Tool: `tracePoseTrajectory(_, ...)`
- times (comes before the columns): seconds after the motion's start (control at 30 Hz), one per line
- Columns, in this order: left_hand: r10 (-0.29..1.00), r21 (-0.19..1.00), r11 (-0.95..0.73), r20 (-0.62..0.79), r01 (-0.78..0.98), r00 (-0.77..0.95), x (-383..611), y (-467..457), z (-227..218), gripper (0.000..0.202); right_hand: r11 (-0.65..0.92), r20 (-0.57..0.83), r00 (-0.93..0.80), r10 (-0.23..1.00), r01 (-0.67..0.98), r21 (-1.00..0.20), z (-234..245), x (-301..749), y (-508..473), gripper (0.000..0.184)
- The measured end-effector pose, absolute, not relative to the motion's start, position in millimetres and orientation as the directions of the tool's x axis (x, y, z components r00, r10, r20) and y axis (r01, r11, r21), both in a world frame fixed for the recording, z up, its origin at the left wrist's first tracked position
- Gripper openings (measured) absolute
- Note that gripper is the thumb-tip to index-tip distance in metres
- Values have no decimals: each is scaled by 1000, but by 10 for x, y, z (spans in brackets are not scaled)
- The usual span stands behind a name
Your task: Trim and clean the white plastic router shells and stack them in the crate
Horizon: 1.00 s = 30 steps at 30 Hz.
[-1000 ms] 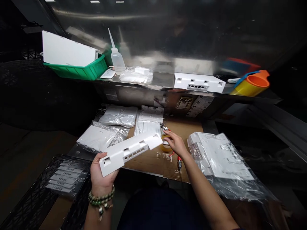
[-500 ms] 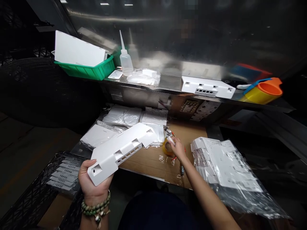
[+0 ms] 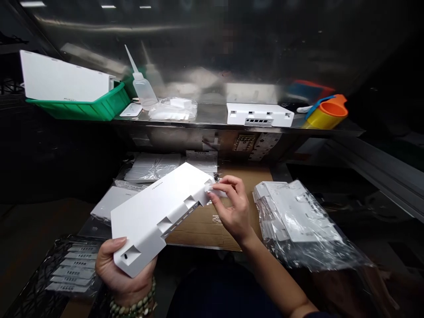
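At the bottom left of the frame a black mesh crate [image 3: 29,287] holds rows of flat labelled packs. Beyond it lies the desk [image 3: 202,227], covered with brown cardboard patched with clear tape. On the desk's right side sits a crumpled clear bag of white plastic parts [image 3: 298,216]. On its left and back are flat white bagged packs [image 3: 149,168]. Higher in the frame a metal shelf [image 3: 212,120] runs across, in front of a dull reflective metal wall in a dim room. From left to right the shelf carries a green bin [image 3: 89,108] with a white panel [image 3: 62,81] standing in it, a squeeze bottle [image 3: 143,88], a small clear bag [image 3: 172,109], a white unit with ports [image 3: 260,115], and orange and yellow cups [image 3: 327,115] lying on their sides.

The white casing [image 3: 155,212] is held in the air above the desk's near edge, left of centre. Its long axis runs diagonally from lower left to upper right, with the far end pointing towards the shelf. Its broad, plain face is turned up and left, and the slotted edge faces right. The left hand [image 3: 121,269] is closed around the near end from underneath, thumb on top. The right hand [image 3: 233,210] is at the far corner, with thumb and fingers pinched narrowly on a small white piece [image 3: 214,189] that touches that corner.
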<state>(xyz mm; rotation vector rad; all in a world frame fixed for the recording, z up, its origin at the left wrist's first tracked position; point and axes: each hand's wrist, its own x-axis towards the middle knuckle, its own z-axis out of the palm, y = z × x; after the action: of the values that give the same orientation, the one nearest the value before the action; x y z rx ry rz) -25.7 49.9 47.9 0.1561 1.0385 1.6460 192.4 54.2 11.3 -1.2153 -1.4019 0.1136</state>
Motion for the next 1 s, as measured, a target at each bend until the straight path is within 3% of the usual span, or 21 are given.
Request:
tracePoseTrajectory(0.63, 831, 676, -24, -396, -737, -390, -176, 345, 537, 67, 481, 746, 246, 619, 632, -608, 99, 1935, 477, 12)
tracePoseTrajectory(0.87, 829, 671, 18, -425, -742, -364, -183, 326, 481, 67, 432, 725, 320, 610, 632, -643, 158, 1980, 466, 7)
tracePoseTrajectory(1.0, 874, 689, 37, -373, -724, -311, -190, 329, 446, 66, 452, 694, 285, 662, 586, -672, 173, 1833, 395, 5)
